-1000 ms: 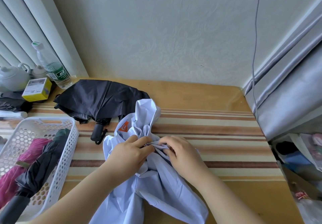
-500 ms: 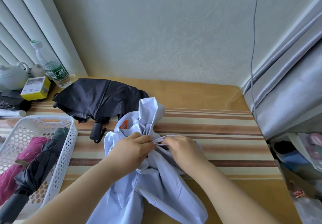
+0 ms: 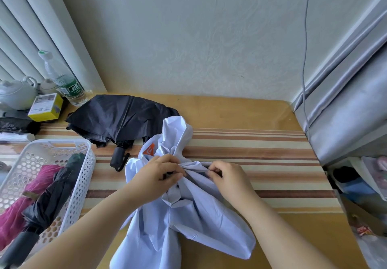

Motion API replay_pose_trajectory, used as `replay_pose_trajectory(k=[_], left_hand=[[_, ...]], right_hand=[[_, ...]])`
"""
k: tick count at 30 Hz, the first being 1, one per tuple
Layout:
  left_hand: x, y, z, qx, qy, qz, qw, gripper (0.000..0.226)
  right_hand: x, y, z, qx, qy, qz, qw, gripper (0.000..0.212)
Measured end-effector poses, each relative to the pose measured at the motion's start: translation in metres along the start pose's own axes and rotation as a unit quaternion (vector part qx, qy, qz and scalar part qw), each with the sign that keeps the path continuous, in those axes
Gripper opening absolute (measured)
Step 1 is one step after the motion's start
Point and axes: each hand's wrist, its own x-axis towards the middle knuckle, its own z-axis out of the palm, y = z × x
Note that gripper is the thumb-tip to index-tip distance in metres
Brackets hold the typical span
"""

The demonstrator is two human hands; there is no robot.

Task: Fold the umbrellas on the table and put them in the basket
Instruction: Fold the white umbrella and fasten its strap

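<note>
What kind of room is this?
Likely a home, a table pushed into a corner: a teapot, a water bottle by the window blinds, and a wallpapered wall.

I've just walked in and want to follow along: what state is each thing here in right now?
Blue umbrella: loose on the table, canopy bunched, both hands gathering it.
Left hand: grips the bunched fabric.
Right hand: pinches a fold.
Black umbrella: on the table, collapsed, canopy loose.
Basket: holds a pink and a dark umbrella, both folded.
Bottle: upright, capped.
</note>
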Motion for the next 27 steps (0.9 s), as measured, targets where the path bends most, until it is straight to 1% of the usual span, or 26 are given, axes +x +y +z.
replay_pose_trajectory(k=[4,5,8,11,12,13,15,16,17,19,20,22,24,25,27], left_hand=[[0.001,0.005,0.001,-0.061,-0.019,-0.018,0.998,0.03],[0.001,0.005,0.003,-0.068,-0.013,-0.024,0.997,0.03],[-0.002,0.002,0.01,-0.066,0.011,-0.032,0.997,0.027],[-0.003,0.004,0.014,-0.042,0.044,-0.033,0.998,0.025],[-0.003,0.006,0.013,-0.04,0.049,-0.035,0.997,0.025],[-0.003,0.007,0.012,-0.043,0.05,-0.034,0.997,0.024],[-0.001,0.008,0.01,-0.045,0.044,-0.028,0.998,0.024],[0.0,0.01,0.011,-0.038,0.04,-0.025,0.998,0.023],[0.001,0.013,0.011,-0.032,0.038,-0.025,0.998,0.02],[0.001,0.017,0.012,-0.039,0.042,-0.046,0.997,0.01],[0.001,0.017,0.013,-0.053,0.042,-0.059,0.996,0.01],[0.0,0.018,0.012,-0.084,0.042,-0.068,0.993,0.013],[0.0,0.021,0.011,-0.085,0.041,-0.076,0.993,0.019],[0.0,0.023,0.01,-0.074,0.041,-0.08,0.993,0.02],[-0.001,0.025,0.01,-0.042,0.047,-0.081,0.995,0.019]], right_hand=[[-0.002,0.001,0.001,-0.004,-0.016,0.016,1.0,0.012],[-0.001,0.001,0.002,-0.015,-0.012,0.007,1.0,0.012],[-0.001,-0.003,0.002,-0.096,-0.003,-0.041,0.995,0.013],[-0.002,-0.007,0.001,-0.112,-0.017,-0.064,0.991,0.019],[-0.003,-0.006,0.0,-0.132,-0.004,-0.071,0.989,0.02],[-0.002,-0.003,-0.001,-0.154,0.034,-0.094,0.983,0.021],[-0.005,-0.002,-0.006,-0.201,0.048,-0.106,0.973,0.025],[-0.009,0.0,-0.005,-0.204,0.016,-0.084,0.975,0.017],[-0.011,0.003,-0.005,-0.218,0.031,-0.089,0.971,0.005],[-0.015,0.011,-0.01,-0.187,-0.007,-0.027,0.982,0.015],[-0.015,0.017,-0.009,-0.18,-0.023,-0.014,0.983,0.017],[-0.015,0.019,-0.007,-0.206,-0.057,-0.022,0.977,0.02],[-0.017,0.017,-0.003,-0.228,-0.088,-0.02,0.969,0.024],[-0.018,0.015,-0.002,-0.23,-0.096,-0.012,0.968,0.025],[-0.02,0.016,-0.001,-0.245,-0.077,0.0,0.966,0.025]])
